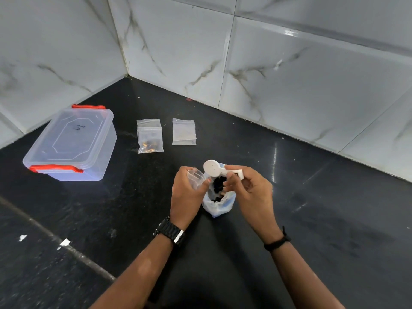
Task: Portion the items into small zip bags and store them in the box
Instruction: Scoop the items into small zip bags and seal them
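Holding dark pieces: open bag

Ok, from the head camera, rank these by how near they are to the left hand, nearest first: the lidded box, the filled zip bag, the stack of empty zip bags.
From the left hand:
1. Filled zip bag, beyond the hand, slightly left.
2. Stack of empty zip bags, beyond it, nearly straight ahead; close to the first, but a little farther.
3. Lidded box, far left by the wall.

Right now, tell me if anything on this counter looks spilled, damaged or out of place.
Nothing looks spilled. The box sits closed with both red latches down. A filled zip bag and the empty bags lie flat. A few pale specks mark the dark counter near its left front; what they are is unclear.
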